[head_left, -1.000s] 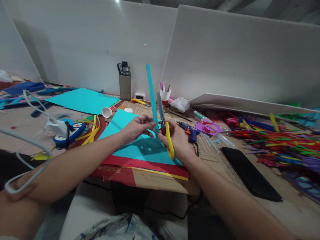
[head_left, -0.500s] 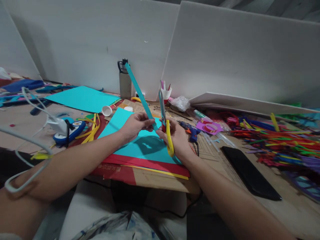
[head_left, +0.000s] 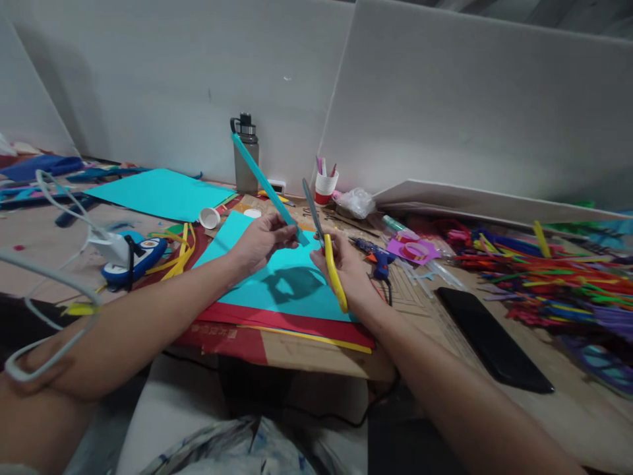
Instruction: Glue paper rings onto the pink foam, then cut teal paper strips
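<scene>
My left hand (head_left: 260,241) pinches the lower end of a long teal paper strip (head_left: 262,178), which leans up and to the left in front of the grey bottle. Just right of it, my right hand (head_left: 346,270) grips yellow-handled scissors (head_left: 324,247), blades pointing up and back, their tips close to the strip's lower end. Both hands hover over a teal paper sheet (head_left: 291,290) lying on red and yellow sheets on cardboard.
A grey water bottle (head_left: 244,155), a cup of pens (head_left: 325,185) and a plastic bag stand at the back. A blue glue gun (head_left: 378,257), a black phone (head_left: 492,340) and a heap of coloured pipe cleaners (head_left: 544,277) lie right. Another teal sheet (head_left: 158,194), yellow strips and a charger lie left.
The teal strip has tilted from upright to leaning left. Both hands and the scissors have shifted slightly left, the blades now leaning back-left.
</scene>
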A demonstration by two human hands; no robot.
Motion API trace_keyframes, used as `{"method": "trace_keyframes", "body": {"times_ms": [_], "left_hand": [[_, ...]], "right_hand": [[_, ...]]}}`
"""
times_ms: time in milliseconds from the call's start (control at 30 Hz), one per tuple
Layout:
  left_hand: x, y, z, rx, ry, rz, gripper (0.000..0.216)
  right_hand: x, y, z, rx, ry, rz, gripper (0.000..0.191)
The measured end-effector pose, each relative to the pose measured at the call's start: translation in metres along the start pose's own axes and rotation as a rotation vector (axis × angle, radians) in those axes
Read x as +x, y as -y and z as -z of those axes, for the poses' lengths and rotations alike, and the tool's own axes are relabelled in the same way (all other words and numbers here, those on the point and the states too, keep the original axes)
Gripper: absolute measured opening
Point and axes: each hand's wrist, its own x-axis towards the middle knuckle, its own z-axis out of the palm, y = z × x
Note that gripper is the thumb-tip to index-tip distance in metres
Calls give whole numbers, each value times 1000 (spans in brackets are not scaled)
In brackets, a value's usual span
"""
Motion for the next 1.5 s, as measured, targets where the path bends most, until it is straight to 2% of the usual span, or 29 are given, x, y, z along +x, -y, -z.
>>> {"method": "trace_keyframes", "body": {"times_ms": [167,267,333,433,533,700,800,1100,1367,1500], "left_hand": [[9,-8,12,14,-39,-71,19],[10,-9,15,22,-29,-111,20],[8,-9,14,43,-19,-105,22],[3,-6,8,96,9,-47,26],[-3,-1,0,152,55,5,32],[-9,8,-8,167,171,17,35],[-9,9,-8,164,189,16,36],[-4,12,-1,275,160,-18,31],[-7,10,-6,191,186,2,33],[2,0,-1,72,87,-61,31]], "right_hand": [[0,10,7,-273,48,18,47],[2,7,11,-326,41,-6,44],[3,2,11,-245,11,-38,41],[3,-2,8,-4,-74,-58,43],[2,0,3,152,-74,-56,45],[2,1,1,134,7,-55,44],[2,0,2,135,14,-69,47],[3,4,1,151,5,-121,42],[2,5,0,272,-9,-177,45],[4,-2,2,188,-22,-129,42]]}}
